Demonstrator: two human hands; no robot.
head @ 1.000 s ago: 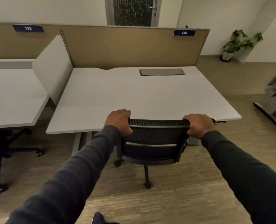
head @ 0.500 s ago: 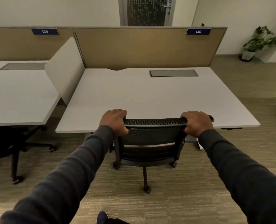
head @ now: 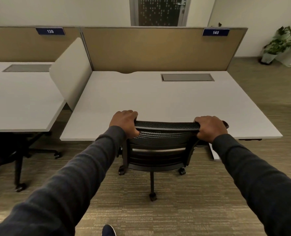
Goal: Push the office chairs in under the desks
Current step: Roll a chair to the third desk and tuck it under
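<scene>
A black mesh office chair [head: 158,147] stands at the front edge of the white desk [head: 167,103] marked 140, its seat hidden under the desktop and only the backrest and rear casters showing. My left hand [head: 125,122] grips the left end of the backrest's top rail. My right hand [head: 209,128] grips the right end of the same rail. Both arms are stretched out in dark sleeves. A second black chair [head: 6,155] sits under the neighbouring white desk [head: 18,103] marked 139 at the left, mostly in shadow.
Tan partition panels [head: 158,48] close off the back of both desks, and a white divider [head: 73,72] stands between them. A potted plant [head: 281,43] is at the far right by the wall. Carpet floor lies open behind the chair; my shoe tip [head: 109,230] shows at the bottom.
The chair has rolled further in under desk 140 with both hands still on its top rail. The view has shifted to the left, showing more of desk 139.
</scene>
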